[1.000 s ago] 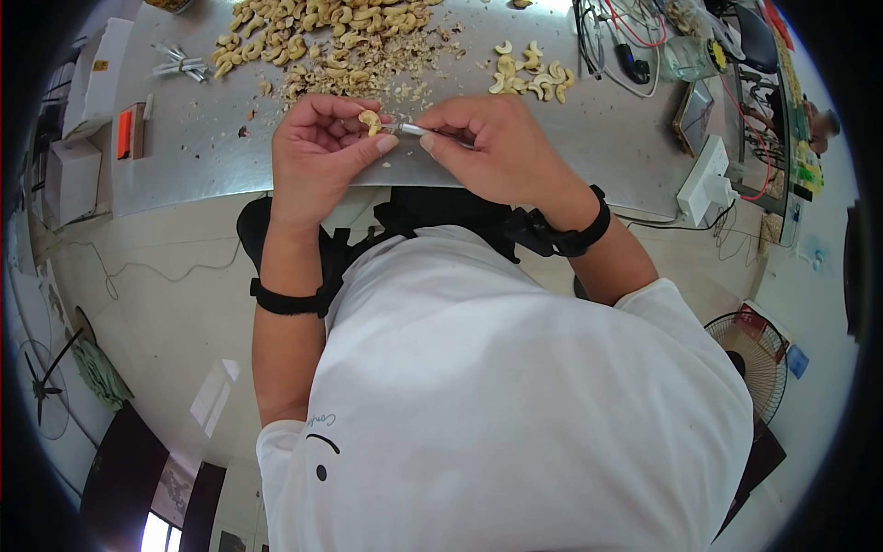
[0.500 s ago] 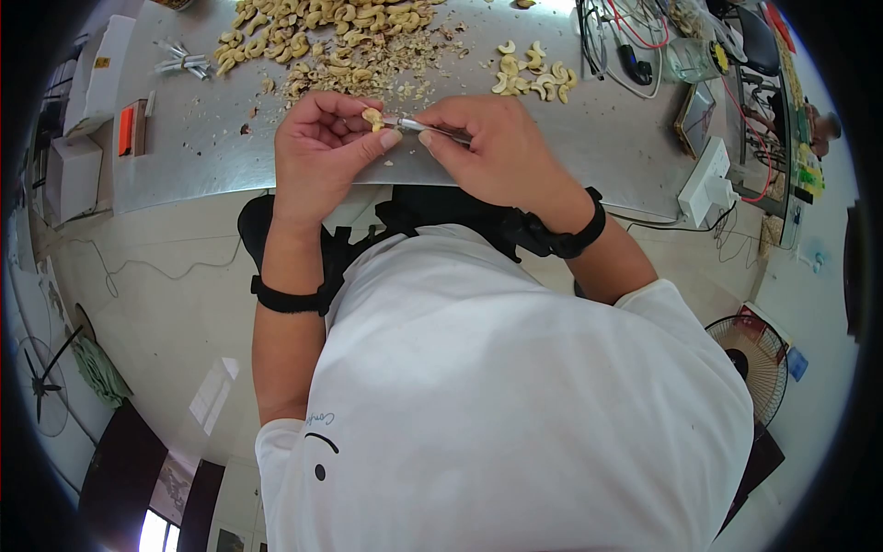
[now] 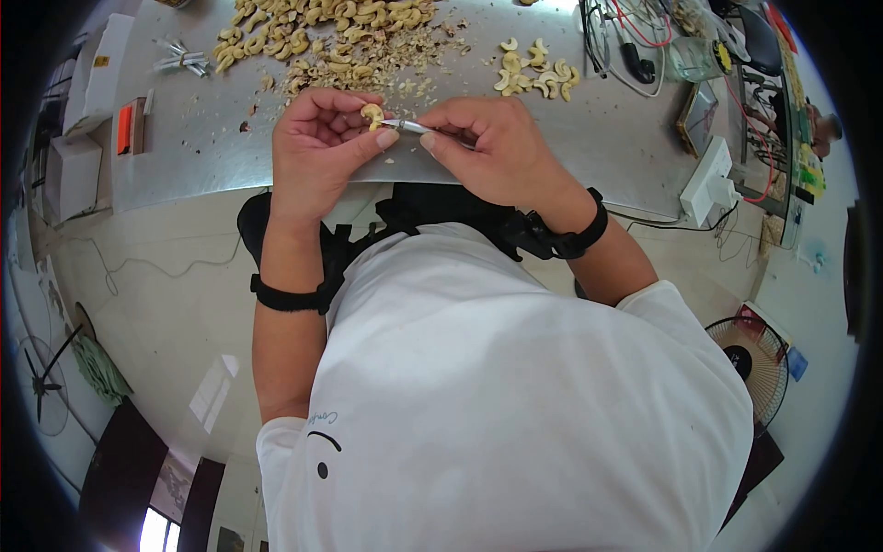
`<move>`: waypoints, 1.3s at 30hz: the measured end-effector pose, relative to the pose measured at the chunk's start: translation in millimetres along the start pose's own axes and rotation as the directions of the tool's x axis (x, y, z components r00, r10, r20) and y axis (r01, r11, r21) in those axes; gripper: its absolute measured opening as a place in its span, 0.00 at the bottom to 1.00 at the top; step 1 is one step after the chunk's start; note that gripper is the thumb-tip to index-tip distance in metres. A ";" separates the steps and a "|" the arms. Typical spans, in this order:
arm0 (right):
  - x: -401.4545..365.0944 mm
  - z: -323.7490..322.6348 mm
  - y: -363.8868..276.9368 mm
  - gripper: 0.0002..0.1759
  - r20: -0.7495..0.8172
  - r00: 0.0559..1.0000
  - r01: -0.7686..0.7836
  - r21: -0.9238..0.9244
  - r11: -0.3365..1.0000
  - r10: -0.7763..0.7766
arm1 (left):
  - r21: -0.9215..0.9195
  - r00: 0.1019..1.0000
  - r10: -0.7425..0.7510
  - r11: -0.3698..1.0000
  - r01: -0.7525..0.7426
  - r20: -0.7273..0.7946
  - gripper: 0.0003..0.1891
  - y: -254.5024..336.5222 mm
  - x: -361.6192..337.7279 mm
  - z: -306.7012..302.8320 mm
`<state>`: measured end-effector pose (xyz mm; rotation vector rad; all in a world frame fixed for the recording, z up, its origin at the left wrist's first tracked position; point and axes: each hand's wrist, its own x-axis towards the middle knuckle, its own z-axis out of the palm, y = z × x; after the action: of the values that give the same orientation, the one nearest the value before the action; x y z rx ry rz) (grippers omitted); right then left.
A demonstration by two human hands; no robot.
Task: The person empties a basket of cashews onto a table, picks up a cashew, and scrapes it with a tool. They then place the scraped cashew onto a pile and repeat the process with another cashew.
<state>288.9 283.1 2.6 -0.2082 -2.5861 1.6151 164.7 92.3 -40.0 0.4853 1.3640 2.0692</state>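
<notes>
My left hand point(image 3: 324, 138) pinches a curved cashew nut point(image 3: 372, 112) between thumb and fingers above the table's near edge. In my right hand point(image 3: 492, 147) is a slim silver craft knife point(image 3: 411, 125), its tip pointing left and meeting the nut or lying right beside it. Beyond my hands lies a large pile of cashews point(image 3: 340, 23), with peeled skin flakes and crumbs point(image 3: 386, 74) on its near side. A smaller group of pale cashews point(image 3: 538, 72) sits to the right of the pile.
Silver blades or tubes point(image 3: 182, 61) and an orange-and-brown block point(image 3: 131, 127) lie at the table's left. Cables point(image 3: 635, 60), a clear jar point(image 3: 692, 60) and a white power strip point(image 3: 706, 179) are at the right. A fan point(image 3: 754, 368) stands on the floor.
Both hands stay almost in place. The knife and the nut have shifted very slightly against each other, and the nut seems a little turned.
</notes>
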 end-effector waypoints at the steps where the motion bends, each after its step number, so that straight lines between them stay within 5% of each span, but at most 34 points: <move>1: 0.5 -0.3 -0.6 0.09 0.008 1.000 -0.001 -0.006 1.000 0.001 | 0.006 1.000 0.000 1.000 0.000 0.004 0.20 -0.9 0.1 -1.5; 8: 0.8 0.8 0.5 0.09 0.012 0.999 -0.040 0.021 0.999 0.040 | 0.038 1.000 -0.010 0.999 0.009 0.028 0.19 -2.0 -0.2 -6.7; 11: 0.4 0.7 -0.9 0.09 -0.063 0.997 0.032 -0.127 0.991 -0.040 | -0.002 0.998 -0.029 1.000 0.029 0.049 0.18 -1.4 -1.4 -7.0; 14: -0.5 2.0 3.4 0.09 -0.125 0.987 0.097 -0.061 0.993 -0.104 | -0.046 0.998 -0.040 0.998 0.042 0.054 0.18 -0.2 -0.9 -7.0; 26: 1.5 0.8 0.2 0.08 -0.026 0.998 0.052 -0.011 0.999 -0.052 | -0.046 0.998 -0.033 0.998 0.036 0.055 0.17 -1.8 0.0 -9.3; 32: 4.3 6.3 4.2 0.08 -0.186 0.982 0.044 0.005 0.999 -0.043 | -0.052 0.996 -0.036 0.998 0.040 0.079 0.17 -0.4 -0.3 -10.4; 39: 4.2 0.3 -3.2 0.08 -0.038 0.998 0.050 0.005 0.999 -0.050 | -0.063 0.998 0.002 0.998 0.002 0.066 0.17 -1.9 0.1 -8.5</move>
<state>284.5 282.1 5.3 -0.1701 -2.5372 1.5871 160.1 87.0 -45.2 0.5221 1.2561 2.0707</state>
